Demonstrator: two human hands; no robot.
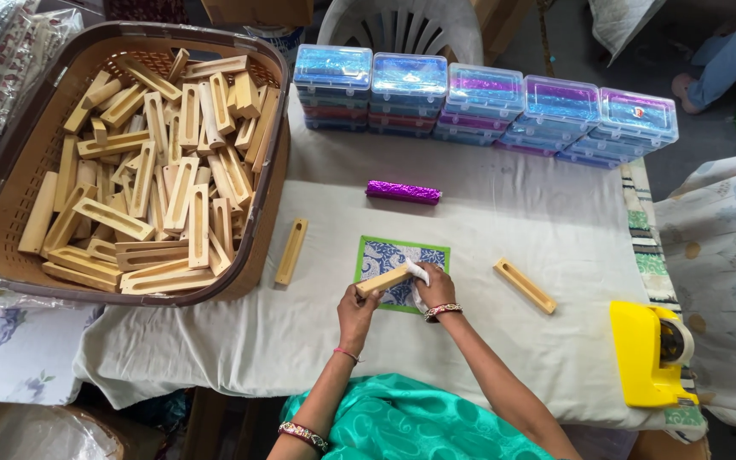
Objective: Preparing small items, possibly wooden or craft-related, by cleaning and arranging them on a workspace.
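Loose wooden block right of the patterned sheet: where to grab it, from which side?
Grip the wooden block across its narrow width at mid-length, coming from above. It lies flat and diagonal on the cloth, slot up, long sides free; the right hand is nearest.

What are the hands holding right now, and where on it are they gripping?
The left hand grips the near end of a slotted pale wooden block. The right hand holds its far end together with a white scrap, over the green-edged patterned paper sheet.

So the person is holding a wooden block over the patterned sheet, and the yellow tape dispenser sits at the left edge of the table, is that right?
Not quite. The head view shows the yellow tape dispenser at the right edge of the table, not the left. Both hands, left and right, do hold the wooden block over the patterned sheet.
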